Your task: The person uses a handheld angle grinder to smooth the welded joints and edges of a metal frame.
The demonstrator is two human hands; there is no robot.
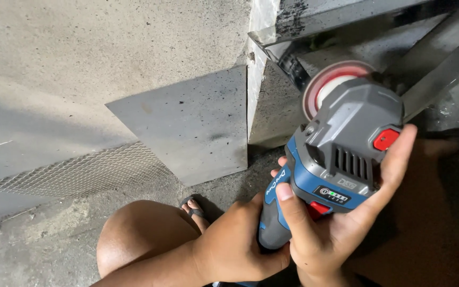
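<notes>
I hold a blue and grey cordless angle grinder (341,154) in both hands. My left hand (240,244) wraps around its dark handle from below. Cupping the grinder's head is my right hand (346,223), its fingers reaching up beside the red button (386,139) and its thumb lying across the blue body. The grinder's round red-and-white disc (328,87) sits against a dark metal bar (293,66) of a steel frame (436,69) at the top right.
A grey metal sheet (192,122) leans against the concrete wall (81,58). A strip of wire mesh (75,172) lies at the wall's foot. My bare knee (144,234) and sandalled foot (195,207) rest on the rough concrete floor.
</notes>
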